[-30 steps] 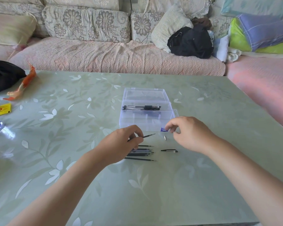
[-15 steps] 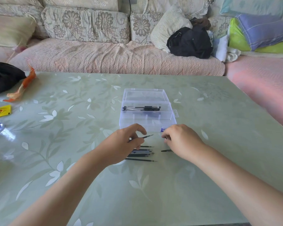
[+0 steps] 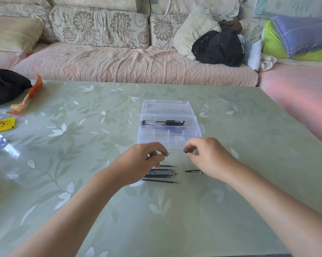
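**Pinching a refill over the bench**

Holds a thin pen refill (image 3: 165,154) between the curled fingers of the left hand (image 3: 139,162), just above the loose refills (image 3: 162,173) lying on the bench (image 3: 175,219). Pinches a small dark piece (image 3: 186,152), too tiny to identify, in the right hand (image 3: 210,158), near the refill's tip but apart. Works just before the open clear box (image 3: 156,141).

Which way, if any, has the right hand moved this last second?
Yes: the right hand drew slightly left and toward the person, away from the clear plastic box.
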Demonstrator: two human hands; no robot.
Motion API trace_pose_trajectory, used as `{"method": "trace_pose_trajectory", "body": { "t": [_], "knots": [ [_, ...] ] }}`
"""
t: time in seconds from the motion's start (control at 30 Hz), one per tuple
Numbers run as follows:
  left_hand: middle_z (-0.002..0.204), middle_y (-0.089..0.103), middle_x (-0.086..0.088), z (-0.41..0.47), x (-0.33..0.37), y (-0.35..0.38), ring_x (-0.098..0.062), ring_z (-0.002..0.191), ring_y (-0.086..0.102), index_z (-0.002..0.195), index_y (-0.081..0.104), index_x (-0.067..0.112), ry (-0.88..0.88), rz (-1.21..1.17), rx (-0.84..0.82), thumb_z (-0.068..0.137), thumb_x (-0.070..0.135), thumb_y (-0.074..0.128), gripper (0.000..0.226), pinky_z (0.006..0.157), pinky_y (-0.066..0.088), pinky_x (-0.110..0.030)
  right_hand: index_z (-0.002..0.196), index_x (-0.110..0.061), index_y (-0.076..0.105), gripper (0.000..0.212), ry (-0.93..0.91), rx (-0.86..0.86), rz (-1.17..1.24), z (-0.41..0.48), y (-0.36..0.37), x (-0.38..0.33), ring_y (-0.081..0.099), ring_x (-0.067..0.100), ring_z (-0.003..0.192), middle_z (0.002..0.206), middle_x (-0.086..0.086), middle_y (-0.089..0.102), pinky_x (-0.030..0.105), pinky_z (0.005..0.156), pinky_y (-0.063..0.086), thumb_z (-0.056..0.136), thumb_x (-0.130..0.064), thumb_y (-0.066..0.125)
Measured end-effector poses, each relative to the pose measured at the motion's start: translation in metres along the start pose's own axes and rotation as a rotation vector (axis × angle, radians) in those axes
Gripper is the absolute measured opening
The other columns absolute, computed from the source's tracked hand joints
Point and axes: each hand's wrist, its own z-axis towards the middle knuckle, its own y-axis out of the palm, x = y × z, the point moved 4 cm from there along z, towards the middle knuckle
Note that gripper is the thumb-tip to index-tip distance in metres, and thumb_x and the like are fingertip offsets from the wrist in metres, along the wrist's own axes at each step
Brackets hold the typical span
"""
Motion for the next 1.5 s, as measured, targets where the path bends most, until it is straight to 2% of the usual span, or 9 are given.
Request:
{"method": "trace_pose_trajectory", "body": {
  "t": [0.13,0.3,0.47,0.83,0.93,1.0,1.17,1.33,1.5],
  "knots": [
    [0.078,0.067,0.013,0.0,0.0,0.001,-0.028,0.065,0.057,0.092,0.062,0.04,0.003,0.018,0.005,0.095,0.031,0.054,0.012,0.045,0.038,-0.015,0.085,-0.029,0.071,0.009,-0.024,0.073,0.184,-0.004,-0.009,-0.014,0.054,-0.009,0.067,0.067,-0.023,0.06,0.004,0.061,0.039,0.083,-0.021,0.073],
    [0.077,0.067,0.011,-0.001,0.003,0.002,-0.009,0.051,0.047,0.092,0.062,0.039,0.024,0.038,-0.005,0.096,0.031,0.053,0.012,0.044,0.034,-0.01,0.085,-0.03,0.072,0.009,-0.078,0.044,0.246,-0.008,-0.005,-0.025,0.047,0.005,0.058,0.071,-0.038,0.057,0.009,0.057,0.04,0.081,-0.023,0.076],
    [0.078,0.068,0.01,-0.002,0.006,0.003,-0.005,0.05,0.048,0.095,0.062,0.039,0.041,0.056,-0.019,0.097,0.032,0.053,0.012,0.045,0.035,-0.01,0.085,-0.031,0.072,0.011,-0.099,0.044,0.275,-0.009,0.0,-0.027,0.047,0.004,0.055,0.079,-0.03,0.062,0.009,0.057,0.039,0.08,-0.022,0.077],
    [0.077,0.068,0.009,-0.001,0.006,0.004,-0.009,0.049,0.045,0.092,0.064,0.036,0.055,0.049,-0.025,0.096,0.032,0.054,0.011,0.044,0.034,-0.012,0.08,-0.033,0.074,0.011,-0.118,0.024,0.262,-0.01,0.001,-0.033,0.042,0.007,0.054,0.073,-0.034,0.056,0.013,0.052,0.036,0.079,-0.024,0.078],
    [0.075,0.068,0.014,-0.002,0.007,0.004,-0.014,0.057,0.053,0.084,0.063,0.035,0.04,0.061,-0.039,0.095,0.037,0.055,0.013,0.05,0.039,-0.017,0.078,-0.037,0.074,0.012,-0.154,0.029,0.271,-0.011,0.0,-0.036,0.046,0.006,0.058,0.077,-0.024,0.059,0.013,0.055,0.036,0.079,-0.026,0.079],
    [0.076,0.068,0.013,-0.003,0.008,0.005,-0.01,0.057,0.052,0.08,0.063,0.033,0.014,0.063,-0.072,0.094,0.039,0.053,0.018,0.055,0.041,-0.021,0.075,-0.038,0.072,0.013,-0.179,0.011,0.261,-0.012,0.001,-0.038,0.05,0.003,0.063,0.077,-0.018,0.06,0.011,0.059,0.036,0.08,-0.028,0.078],
    [0.081,0.07,0.011,-0.006,0.008,0.005,-0.011,0.072,0.059,0.09,0.06,0.029,-0.034,0.034,-0.131,0.093,0.024,0.05,0.012,0.066,0.048,-0.027,0.08,-0.037,0.073,0.009,-0.193,0.006,0.228,-0.013,0.003,-0.037,0.051,0.005,0.064,0.078,-0.017,0.06,0.012,0.059,0.035,0.081,-0.029,0.077],
    [0.078,0.07,0.012,-0.006,0.008,0.003,-0.007,0.065,0.057,0.087,0.059,0.03,-0.016,0.038,-0.102,0.095,0.025,0.052,0.011,0.071,0.053,-0.034,0.085,-0.035,0.073,0.005,-0.173,-0.003,0.224,-0.013,0.005,-0.035,0.052,0.001,0.066,0.082,-0.017,0.063,0.011,0.059,0.035,0.083,-0.031,0.074],
    [0.079,0.069,0.016,-0.007,0.009,-0.001,-0.023,0.066,0.063,0.089,0.062,0.036,0.007,0.076,-0.075,0.096,0.03,0.052,0.013,0.066,0.054,-0.036,0.086,-0.034,0.073,0.008,-0.137,-0.004,0.188,-0.012,0.004,-0.031,0.053,-0.009,0.072,0.085,-0.02,0.066,0.009,0.061,0.032,0.08,-0.03,0.077]
  ]
}}
